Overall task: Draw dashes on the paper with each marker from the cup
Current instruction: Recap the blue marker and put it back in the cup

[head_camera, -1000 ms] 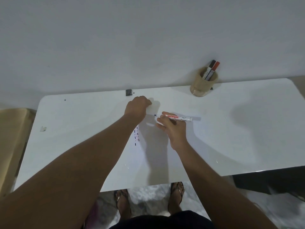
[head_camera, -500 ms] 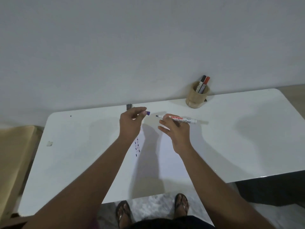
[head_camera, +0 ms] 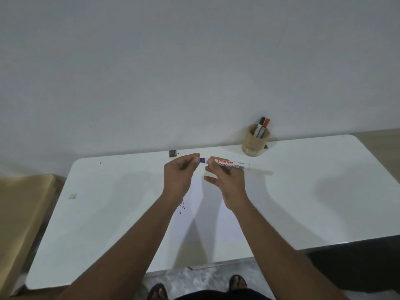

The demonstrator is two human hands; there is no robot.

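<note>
One white marker (head_camera: 232,165) with red lettering is gripped by the right hand (head_camera: 227,180) above the bench (head_camera: 313,191); its blue cap (head_camera: 202,160) is pinched by the left hand (head_camera: 179,176). Two markers (head_camera: 262,126) are seen in the cup (head_camera: 255,140).

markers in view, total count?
3. Two stand in the cup: a black-capped marker and a red-capped marker. The right hand holds a blue marker. More may be hidden inside.
</note>
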